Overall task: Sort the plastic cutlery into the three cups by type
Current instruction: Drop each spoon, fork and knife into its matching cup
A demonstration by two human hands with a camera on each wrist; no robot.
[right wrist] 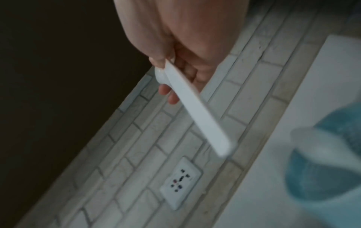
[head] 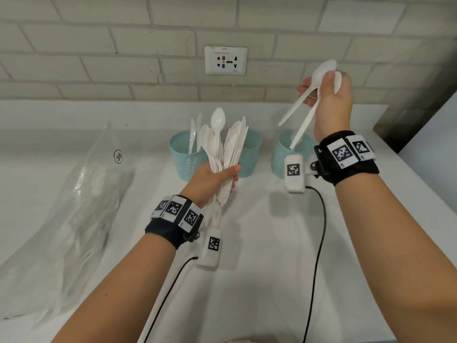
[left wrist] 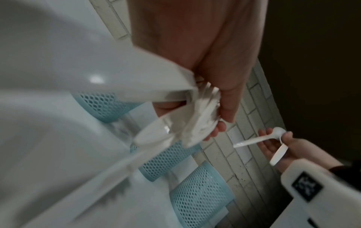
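My left hand [head: 228, 175] grips a fanned bundle of white plastic cutlery [head: 223, 144], held upright in front of the cups; the same bundle [left wrist: 201, 117] fills the left wrist view, blurred. My right hand [head: 321, 86] is raised by the wall and pinches two white spoons [head: 321, 70] at their bowls. Their handles slant down, and one tip hangs over the right teal mesh cup [head: 280, 157]. The spoon handle [right wrist: 195, 106] crosses the right wrist view. The left cup [head: 185, 159] holds a few white pieces. The middle cup [head: 251, 154] is partly hidden behind the bundle.
A clear plastic bag [head: 74, 206] with more cutlery lies on the white counter [head: 259, 243] at the left. A wall socket [head: 225, 60] sits on the brick wall behind the cups. Black cables [head: 319, 243] hang from both wrist cameras. The counter's edge runs down the right side.
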